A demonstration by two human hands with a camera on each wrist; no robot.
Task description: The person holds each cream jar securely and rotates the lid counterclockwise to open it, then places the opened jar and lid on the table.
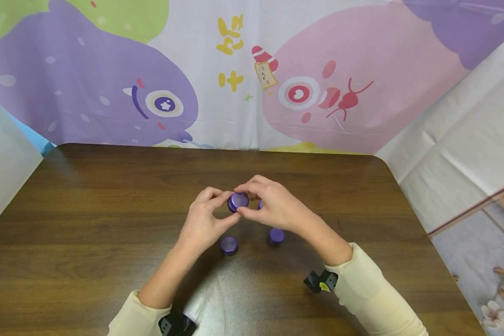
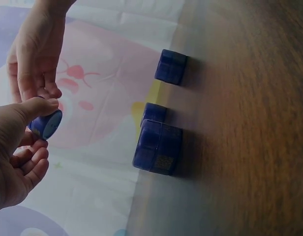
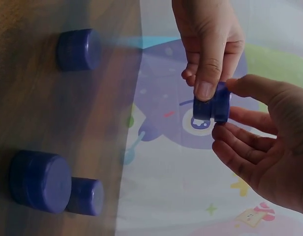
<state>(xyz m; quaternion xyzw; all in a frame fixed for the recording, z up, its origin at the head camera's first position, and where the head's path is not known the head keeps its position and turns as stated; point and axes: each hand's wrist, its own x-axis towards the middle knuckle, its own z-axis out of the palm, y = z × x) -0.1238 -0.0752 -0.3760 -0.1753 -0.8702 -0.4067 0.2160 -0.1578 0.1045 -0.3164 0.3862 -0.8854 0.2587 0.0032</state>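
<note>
Above the table, both hands hold a small round purple jar (image 1: 238, 201) between them. My left hand (image 1: 201, 224) grips it from the left, with the thumb across its side in the right wrist view. From the right, my right hand (image 1: 273, 203) pinches the rim at the lid (image 3: 222, 102) between thumb and fingers. A groove shows between lid and body; whether the two are apart I cannot tell. The jar's flat pale bottom (image 2: 52, 124) faces the left wrist camera.
On the brown wooden table (image 1: 109, 224) stand a purple jar (image 1: 228, 245) at front left, another purple jar (image 1: 276, 236) at front right, and a third purple jar (image 1: 260, 204) partly behind the right hand. A cartoon-print curtain (image 1: 235, 116) hangs along the far edge.
</note>
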